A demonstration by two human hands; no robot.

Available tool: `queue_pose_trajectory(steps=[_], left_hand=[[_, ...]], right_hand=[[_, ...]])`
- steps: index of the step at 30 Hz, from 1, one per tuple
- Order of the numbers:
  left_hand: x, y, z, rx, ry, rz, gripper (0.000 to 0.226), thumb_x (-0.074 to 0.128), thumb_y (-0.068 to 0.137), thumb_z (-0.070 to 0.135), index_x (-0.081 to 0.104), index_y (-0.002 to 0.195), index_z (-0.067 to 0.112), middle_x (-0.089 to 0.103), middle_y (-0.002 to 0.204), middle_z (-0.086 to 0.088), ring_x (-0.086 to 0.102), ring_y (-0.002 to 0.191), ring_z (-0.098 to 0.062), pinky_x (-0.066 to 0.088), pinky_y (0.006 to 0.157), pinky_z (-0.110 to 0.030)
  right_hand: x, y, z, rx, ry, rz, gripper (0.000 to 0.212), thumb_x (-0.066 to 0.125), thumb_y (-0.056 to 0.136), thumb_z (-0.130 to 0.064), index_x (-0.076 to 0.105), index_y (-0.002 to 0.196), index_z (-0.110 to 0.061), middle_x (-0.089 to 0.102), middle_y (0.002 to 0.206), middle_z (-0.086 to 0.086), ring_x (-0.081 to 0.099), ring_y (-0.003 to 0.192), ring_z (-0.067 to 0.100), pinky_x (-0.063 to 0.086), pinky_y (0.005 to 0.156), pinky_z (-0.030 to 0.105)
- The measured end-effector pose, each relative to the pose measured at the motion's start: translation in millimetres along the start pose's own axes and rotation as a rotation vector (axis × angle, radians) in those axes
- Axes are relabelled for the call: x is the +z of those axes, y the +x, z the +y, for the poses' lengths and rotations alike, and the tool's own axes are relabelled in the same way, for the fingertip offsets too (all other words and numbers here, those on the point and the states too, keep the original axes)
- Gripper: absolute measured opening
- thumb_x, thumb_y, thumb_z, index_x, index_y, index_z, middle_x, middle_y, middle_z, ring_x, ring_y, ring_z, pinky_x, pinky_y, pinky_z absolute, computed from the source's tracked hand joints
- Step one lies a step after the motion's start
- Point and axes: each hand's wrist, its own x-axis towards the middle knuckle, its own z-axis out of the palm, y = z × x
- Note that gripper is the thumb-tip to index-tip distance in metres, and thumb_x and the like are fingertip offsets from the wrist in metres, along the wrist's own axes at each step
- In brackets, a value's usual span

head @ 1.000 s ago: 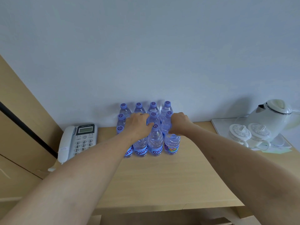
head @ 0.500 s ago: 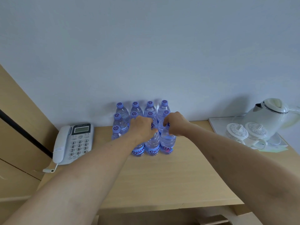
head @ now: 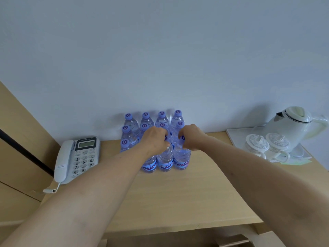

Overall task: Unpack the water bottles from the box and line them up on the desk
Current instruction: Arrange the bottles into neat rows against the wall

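- Twelve water bottles (head: 164,157) counted by rows – four columns, three deep – standing upright against the wall on the desk (head: 178,196).
- Since a second ago: block nudged tighter, front row squared; lining-up looks nearly done.
- Left hand (head: 154,139) curled round a front bottle's neck; right hand (head: 193,138) gripping the rightmost front bottle (head: 182,157).
- One telephone (head: 76,157), one kettle (head: 292,125), two lidded cups (head: 256,145).
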Motion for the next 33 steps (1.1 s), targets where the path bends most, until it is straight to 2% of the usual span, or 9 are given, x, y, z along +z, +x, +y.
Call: queue_pose_trajectory(steps=[3,6,8,10,16,20,26,30,33], left_hand=[[-0.6,0.3,-2.7,0.011,0.018,-0.014,0.015,0.068,0.084,0.031,0.056,0.078,0.024,0.050,0.069,0.007,0.052,0.076,-0.020,0.044,0.066,-0.031],[0.1,-0.6,-4.2,0.016,0.007,-0.021,0.014,0.067,0.086,0.035,0.062,0.090,0.022,0.055,0.078,0.004,0.053,0.079,-0.019,0.046,0.069,-0.032],[1.1,-1.9,-4.3,0.014,0.010,-0.020,0.016,0.065,0.087,0.036,0.063,0.091,0.021,0.058,0.080,0.002,0.055,0.080,-0.020,0.048,0.070,-0.033],[1.6,-3.7,-4.6,0.005,0.005,-0.017,0.018,0.064,0.087,0.037,0.062,0.090,0.018,0.061,0.081,0.000,0.057,0.082,-0.022,0.050,0.071,-0.035],[-0.5,-6.1,-2.8,0.004,0.022,-0.018,0.020,0.061,0.089,0.036,0.064,0.093,0.017,0.065,0.088,-0.003,0.059,0.085,-0.023,0.052,0.077,-0.039],[-1.5,-6.7,-4.3,-0.003,0.006,-0.023,0.023,0.061,0.089,0.037,0.065,0.095,0.015,0.065,0.089,-0.004,0.060,0.086,-0.023,0.053,0.078,-0.040],[-2.4,-8.2,-9.3,0.018,0.008,-0.010,0.030,0.061,0.088,0.045,0.063,0.091,0.015,0.064,0.083,-0.002,0.060,0.083,-0.022,0.053,0.075,-0.040],[-6.4,-8.1,-18.3,0.026,-0.110,0.044,0.037,0.058,0.089,0.051,0.066,0.092,0.015,0.065,0.079,-0.003,0.060,0.079,-0.022,0.052,0.072,-0.038],[-18.9,-5.7,-30.2,0.044,-0.141,0.112,0.028,0.058,0.091,0.040,0.069,0.098,0.016,0.065,0.080,-0.008,0.062,0.082,-0.028,0.053,0.075,-0.040]], right_hand=[[-0.5,2.0,0.2,-0.040,0.015,-0.022,0.031,0.064,0.083,-0.014,0.067,0.114,-0.016,0.065,0.106,0.008,0.057,0.096,0.023,0.043,0.068,0.027],[-0.4,2.7,-1.3,0.030,0.012,-0.023,0.030,0.079,0.073,-0.035,0.058,0.078,-0.014,0.057,0.080,0.003,0.055,0.078,0.022,0.045,0.060,0.028],[2.4,2.9,-2.5,0.065,0.025,0.013,0.041,0.077,0.072,-0.032,0.042,0.061,-0.015,0.044,0.066,0.002,0.048,0.066,0.022,0.036,0.050,0.026],[3.9,2.2,-4.7,0.048,0.012,0.014,0.040,0.074,0.074,-0.023,0.039,0.059,-0.014,0.040,0.065,0.002,0.044,0.066,0.024,0.033,0.048,0.026],[5.0,2.0,-5.2,0.045,0.005,0.017,0.015,0.070,0.077,-0.018,0.063,0.082,-0.005,0.054,0.075,0.007,0.052,0.072,0.026,0.042,0.055,0.030],[7.3,3.6,-2.5,0.041,-0.018,0.014,0.028,0.068,0.080,-0.016,0.067,0.106,-0.006,0.065,0.099,0.013,0.062,0.087,0.027,0.053,0.070,0.035],[10.1,4.6,-1.7,0.053,0.025,0.016,0.039,0.065,0.083,-0.012,0.062,0.121,-0.018,0.058,0.114,0.009,0.059,0.096,0.027,0.046,0.069,0.029],[11.9,2.5,-3.2,0.082,0.072,0.016,0.045,0.068,0.079,-0.016,0.059,0.123,-0.018,0.060,0.112,0.006,0.057,0.097,0.024,0.044,0.071,0.027],[3.9,3.4,-13.1,0.116,0.064,0.082,0.040,0.070,0.074,-0.023,0.064,0.112,-0.016,0.063,0.102,0.005,0.060,0.094,0.026,0.052,0.073,0.033]])
